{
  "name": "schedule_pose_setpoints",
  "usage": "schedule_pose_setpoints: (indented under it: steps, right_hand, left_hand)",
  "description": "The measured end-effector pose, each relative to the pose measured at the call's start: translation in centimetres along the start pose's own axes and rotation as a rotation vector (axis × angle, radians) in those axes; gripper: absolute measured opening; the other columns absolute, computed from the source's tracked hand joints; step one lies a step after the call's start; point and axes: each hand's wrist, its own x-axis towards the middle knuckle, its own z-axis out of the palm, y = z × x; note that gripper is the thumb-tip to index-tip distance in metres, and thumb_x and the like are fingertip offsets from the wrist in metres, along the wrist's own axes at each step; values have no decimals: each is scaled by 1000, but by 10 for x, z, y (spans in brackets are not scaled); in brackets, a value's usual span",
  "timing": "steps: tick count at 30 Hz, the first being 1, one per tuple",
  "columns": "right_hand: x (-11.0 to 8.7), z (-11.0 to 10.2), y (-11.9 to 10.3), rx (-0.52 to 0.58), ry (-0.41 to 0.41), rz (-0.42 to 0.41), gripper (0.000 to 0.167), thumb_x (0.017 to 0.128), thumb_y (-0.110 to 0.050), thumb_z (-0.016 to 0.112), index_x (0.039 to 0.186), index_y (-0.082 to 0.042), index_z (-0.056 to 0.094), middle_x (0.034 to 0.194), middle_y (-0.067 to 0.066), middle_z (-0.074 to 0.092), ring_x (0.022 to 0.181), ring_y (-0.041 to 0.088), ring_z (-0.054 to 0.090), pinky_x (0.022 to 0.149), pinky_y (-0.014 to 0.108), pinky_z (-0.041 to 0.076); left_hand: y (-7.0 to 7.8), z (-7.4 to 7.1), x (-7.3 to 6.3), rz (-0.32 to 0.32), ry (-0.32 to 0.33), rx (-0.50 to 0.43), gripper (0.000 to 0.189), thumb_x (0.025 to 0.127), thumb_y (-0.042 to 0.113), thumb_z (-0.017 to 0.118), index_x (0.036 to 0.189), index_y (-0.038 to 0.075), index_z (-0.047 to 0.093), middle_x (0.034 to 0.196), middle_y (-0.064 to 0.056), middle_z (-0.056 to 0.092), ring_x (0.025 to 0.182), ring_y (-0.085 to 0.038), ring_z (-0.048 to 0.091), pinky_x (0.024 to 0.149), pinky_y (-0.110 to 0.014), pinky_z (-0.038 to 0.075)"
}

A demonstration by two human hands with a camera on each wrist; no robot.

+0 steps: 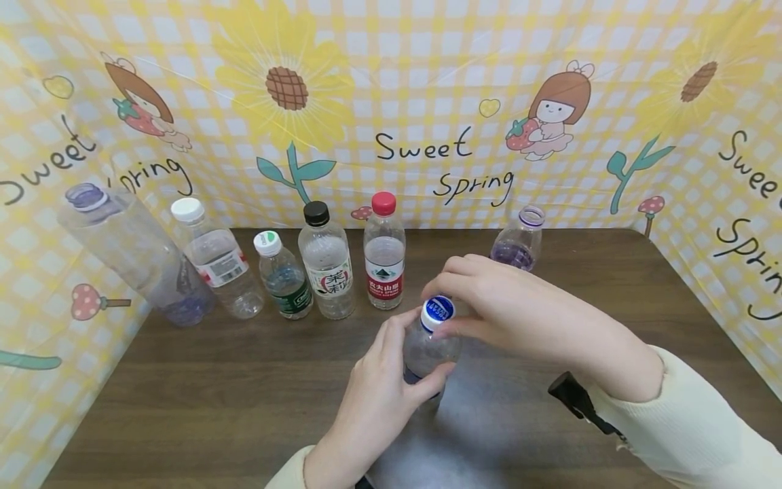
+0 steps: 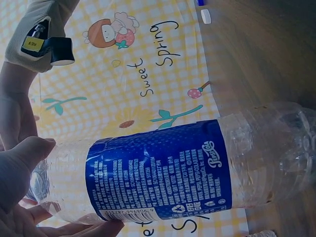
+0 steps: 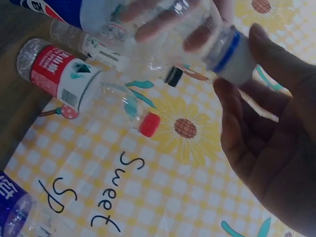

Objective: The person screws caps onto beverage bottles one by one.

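Observation:
In the head view, my left hand (image 1: pixel 375 394) grips a clear plastic bottle (image 1: pixel 432 350) around its upper part. My right hand (image 1: pixel 519 312) pinches the white cap (image 1: pixel 438 314) with a blue top on its neck, between thumb and fingers. The right wrist view shows the thumb against one side of the white cap (image 3: pixel 236 65), fingers opposite, with a blue ring beneath it. A blue Pepsi label (image 2: pixel 158 173) wraps the bottle in the left wrist view, where the left thumb and fingers (image 2: pixel 37 148) hold it near the neck end.
Along the back left stand a large tilted-looking clear bottle (image 1: pixel 134 244), a white-capped one (image 1: pixel 220 258), a small green-labelled one (image 1: pixel 287 282), a black-capped one (image 1: pixel 326 272) and a red-capped one (image 1: pixel 385 265). An uncapped bottle (image 1: pixel 518 238) stands behind my right hand. Two loose caps (image 2: pixel 206 16) lie on the table.

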Motion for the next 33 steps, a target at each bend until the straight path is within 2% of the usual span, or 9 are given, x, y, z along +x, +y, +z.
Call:
schedule_pose_setpoints:
  steps: [5,8,10,13,15,18,23,27,33]
  right_hand:
    - [3,2,-4,9,-12,119,33,77,-46,72,89,-16,61,83,-9,57,77,3,50,69,20,47]
    - [1,2,-3,12,-28,121,42,76,-49,72,99,-16,63,90,-8,58,83,4,53,74,23,49]
    - [-1,1,-2,15,-44,89,47,77,-43,76,113,-16,62,101,-7,60,92,7,56,81,27,51]
    - [-5,-3,1,25,-68,22,52,82,-16,74,130,-19,56,119,-6,58,107,10,54,92,32,49]
    - [-5,-5,2,38,-76,-21,57,81,1,67,131,-22,56,124,-8,57,111,11,53,94,33,48]
    - [-6,-8,5,32,-67,-80,56,80,12,58,123,-23,61,120,-10,59,108,10,53,93,32,48]
    - [-5,-8,7,11,-42,-116,41,84,8,59,113,-21,67,111,-10,62,104,8,55,89,28,49]
    - [-5,-7,7,11,-38,-99,36,83,3,65,111,-19,66,109,-10,63,103,7,55,88,28,50]
    - [-3,-5,5,8,-11,-48,29,79,-17,76,106,-19,66,97,-11,60,93,4,54,83,25,49]
  left_hand:
    - [0,1,0,15,15,7,63,77,33,79,127,11,47,119,-4,61,99,-17,66,78,-37,56]
    - [0,1,0,17,16,6,63,77,32,80,127,11,47,118,-4,61,100,-18,66,78,-37,56]
    - [0,1,0,20,17,7,63,77,32,80,126,11,47,118,-4,61,100,-19,66,79,-37,56]
    - [-1,2,1,35,26,15,62,77,32,80,125,9,48,116,-4,61,100,-20,66,78,-37,56]
    - [-1,3,1,44,32,19,62,77,33,79,125,9,48,116,-5,61,100,-20,66,78,-37,56]
    - [-2,3,1,59,42,29,59,78,33,78,123,7,49,115,-5,61,100,-21,66,78,-37,56]
    - [-1,3,0,52,39,32,59,78,33,78,123,7,49,115,-6,61,102,-20,66,79,-37,56]
    - [0,3,0,33,31,24,61,78,33,79,124,8,48,117,-6,61,104,-19,65,81,-37,56]
    - [0,2,0,20,22,23,63,77,33,79,126,10,48,117,-5,61,103,-19,65,81,-36,56]
